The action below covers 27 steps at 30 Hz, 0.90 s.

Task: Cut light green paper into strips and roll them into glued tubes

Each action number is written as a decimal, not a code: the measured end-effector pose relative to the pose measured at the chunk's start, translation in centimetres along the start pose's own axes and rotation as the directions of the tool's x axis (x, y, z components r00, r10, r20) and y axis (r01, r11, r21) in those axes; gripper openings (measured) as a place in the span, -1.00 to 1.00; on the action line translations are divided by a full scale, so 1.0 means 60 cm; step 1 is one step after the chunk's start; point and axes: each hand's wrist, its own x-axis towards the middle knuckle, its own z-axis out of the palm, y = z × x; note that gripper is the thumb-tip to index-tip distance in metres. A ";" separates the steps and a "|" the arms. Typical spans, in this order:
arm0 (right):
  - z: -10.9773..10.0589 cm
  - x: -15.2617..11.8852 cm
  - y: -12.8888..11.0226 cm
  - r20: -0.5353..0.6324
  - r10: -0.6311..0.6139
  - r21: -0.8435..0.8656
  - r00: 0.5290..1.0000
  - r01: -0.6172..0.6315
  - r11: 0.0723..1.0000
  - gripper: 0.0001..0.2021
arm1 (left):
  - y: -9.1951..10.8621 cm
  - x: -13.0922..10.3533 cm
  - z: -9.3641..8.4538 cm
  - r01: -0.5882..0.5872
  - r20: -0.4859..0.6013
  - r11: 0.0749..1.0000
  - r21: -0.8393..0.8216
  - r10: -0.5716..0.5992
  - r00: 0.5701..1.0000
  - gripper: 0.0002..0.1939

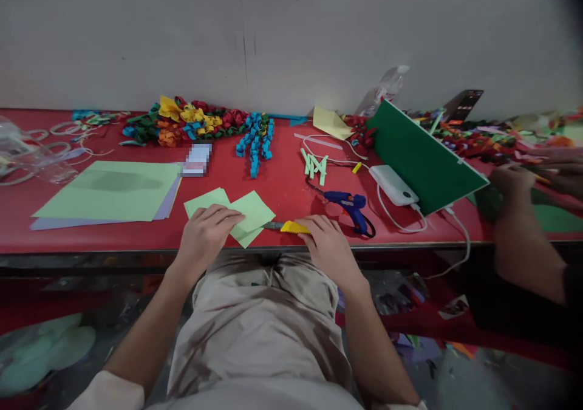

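My left hand [210, 230] presses its closed fingers onto a light green paper square [253, 211] at the table's front edge. Another green paper piece [207, 200] shows behind that hand, and their overlap is partly hidden. My right hand [327, 242] is closed around the yellow handle of a utility knife [294, 227]. The knife's grey front end points left and touches or nearly touches the square's right corner. Just right of my right hand lies a blue glue gun [348, 206]. Short green paper strips [315, 166] lie beyond it.
Large green sheets [109, 188] lie at left, near clear plastic [40, 155]. Curled paper chains [195, 118] and a blue one [255, 143] lie behind. A green board [423, 161] leans beside a white power bank [394, 185] with cables. Another person's hands [514, 182] work at right.
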 end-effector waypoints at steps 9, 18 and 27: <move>-0.004 0.007 -0.005 0.017 0.019 -0.080 1.000 -0.018 0.997 -0.70 | 0.031 0.026 0.020 0.112 0.152 0.994 -0.013 -0.108 0.982 -0.61; 0.017 0.023 0.003 0.010 0.006 -0.094 1.000 -0.005 0.996 -0.77 | 0.033 0.030 0.075 0.118 0.300 0.989 0.088 -0.139 0.944 -0.45; 0.016 0.025 0.002 -0.018 0.009 -0.073 1.000 -0.011 0.997 -0.80 | 0.025 0.021 0.073 0.077 0.303 0.996 0.055 -0.090 0.949 -0.43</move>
